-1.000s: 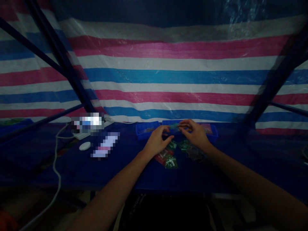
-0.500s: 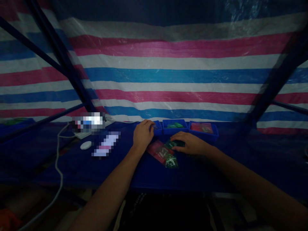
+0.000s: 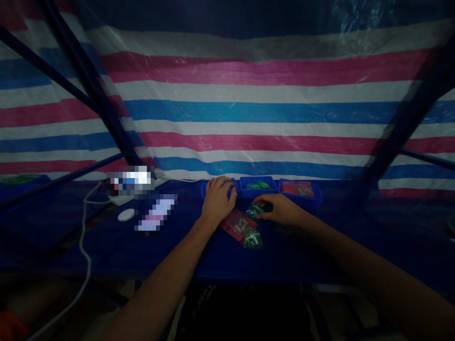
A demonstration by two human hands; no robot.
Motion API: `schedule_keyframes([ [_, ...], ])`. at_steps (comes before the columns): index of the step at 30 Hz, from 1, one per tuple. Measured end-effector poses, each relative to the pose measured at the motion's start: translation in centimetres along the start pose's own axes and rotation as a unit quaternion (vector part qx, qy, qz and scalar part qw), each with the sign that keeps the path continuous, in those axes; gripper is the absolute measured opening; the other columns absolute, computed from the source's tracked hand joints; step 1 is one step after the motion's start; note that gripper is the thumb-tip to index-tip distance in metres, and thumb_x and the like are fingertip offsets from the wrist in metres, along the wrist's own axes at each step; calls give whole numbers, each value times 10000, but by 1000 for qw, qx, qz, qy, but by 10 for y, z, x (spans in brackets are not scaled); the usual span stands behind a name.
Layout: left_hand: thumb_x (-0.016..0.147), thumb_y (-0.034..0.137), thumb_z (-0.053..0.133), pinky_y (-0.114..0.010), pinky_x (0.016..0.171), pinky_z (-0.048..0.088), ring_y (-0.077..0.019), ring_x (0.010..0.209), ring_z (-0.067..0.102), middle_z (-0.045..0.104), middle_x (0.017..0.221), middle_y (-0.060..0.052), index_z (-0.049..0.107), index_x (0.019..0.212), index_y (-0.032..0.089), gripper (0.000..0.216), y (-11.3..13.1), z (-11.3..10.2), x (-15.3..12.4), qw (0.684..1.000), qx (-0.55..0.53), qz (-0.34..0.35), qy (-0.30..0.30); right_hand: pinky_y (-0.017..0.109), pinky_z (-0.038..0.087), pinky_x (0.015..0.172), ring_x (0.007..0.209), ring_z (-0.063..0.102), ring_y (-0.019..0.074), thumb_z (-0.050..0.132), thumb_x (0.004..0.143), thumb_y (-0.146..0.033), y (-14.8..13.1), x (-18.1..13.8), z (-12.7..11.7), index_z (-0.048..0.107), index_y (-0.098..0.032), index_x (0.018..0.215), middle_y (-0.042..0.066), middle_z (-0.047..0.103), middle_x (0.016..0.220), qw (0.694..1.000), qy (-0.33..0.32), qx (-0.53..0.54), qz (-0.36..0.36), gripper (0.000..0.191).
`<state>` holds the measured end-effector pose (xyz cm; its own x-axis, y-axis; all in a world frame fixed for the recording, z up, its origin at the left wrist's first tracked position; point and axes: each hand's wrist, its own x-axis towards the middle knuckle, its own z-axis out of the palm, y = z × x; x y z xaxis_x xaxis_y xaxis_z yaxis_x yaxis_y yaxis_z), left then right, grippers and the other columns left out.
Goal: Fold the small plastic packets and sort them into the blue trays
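My left hand (image 3: 217, 198) rests over the leftmost of three small blue bins (image 3: 204, 189), fingers curled down into it; what they hold is hidden. My right hand (image 3: 279, 210) lies on the dark blue table (image 3: 106, 246), its fingertips pinched on a small green packet (image 3: 254, 210). Between and below the hands lie a red packet (image 3: 235, 222) and another green packet (image 3: 252, 239). The middle bin (image 3: 259, 185) holds green packets, the right bin (image 3: 299, 188) red ones.
A striped pink, blue and white tarp (image 3: 249, 104) hangs behind the table. Dark frame poles (image 3: 88, 80) slant at left and right. A white cable (image 3: 84, 246), a small white oval object (image 3: 125, 215) and blurred items lie at the left.
My left hand went from the middle of the table to the leftmost bin. My right hand dropped from above the bins onto the packets and pinched a green one.
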<state>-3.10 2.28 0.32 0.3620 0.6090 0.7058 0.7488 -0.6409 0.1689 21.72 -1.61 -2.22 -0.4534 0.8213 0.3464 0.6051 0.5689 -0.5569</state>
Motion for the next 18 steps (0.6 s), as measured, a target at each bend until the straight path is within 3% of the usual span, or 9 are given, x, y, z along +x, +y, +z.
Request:
schedule_keyframes([
  [3, 963, 277, 531, -488, 1106, 386, -260, 1220, 539, 667, 1158, -86, 675, 1103, 201, 215, 13, 3, -1, 996, -69, 53, -15, 375, 545, 873, 908, 675, 202, 814, 735, -284, 5, 2, 3, 650, -242, 1239, 44, 720, 1021, 997, 36, 65, 27, 532],
  [7, 956, 340, 572, -448, 1059, 450, -240, 1170, 590, 682, 1173, -81, 642, 1200, 207, 287, 22, 9, -5, 983, -142, 84, -82, 329, 553, 799, 808, 660, 162, 773, 762, -269, 11, 5, 4, 631, -220, 1225, 19, 691, 910, 981, 76, 170, 52, 487],
  [12, 937, 281, 594, -409, 973, 507, -221, 1062, 673, 712, 1189, -61, 627, 1245, 226, 315, 24, 12, -7, 968, -206, 58, -133, 323, 560, 820, 820, 674, 154, 821, 719, -304, 12, 8, 2, 624, -218, 1166, 20, 692, 934, 945, 112, 302, 57, 496],
  [18, 922, 266, 606, -344, 815, 538, -189, 851, 694, 741, 951, -33, 657, 1166, 212, 254, 27, 13, -5, 957, -263, -4, -120, 354, 567, 889, 924, 708, 190, 851, 691, -352, 8, 9, 1, 654, -223, 1122, 47, 730, 1003, 926, 128, 347, 71, 491],
])
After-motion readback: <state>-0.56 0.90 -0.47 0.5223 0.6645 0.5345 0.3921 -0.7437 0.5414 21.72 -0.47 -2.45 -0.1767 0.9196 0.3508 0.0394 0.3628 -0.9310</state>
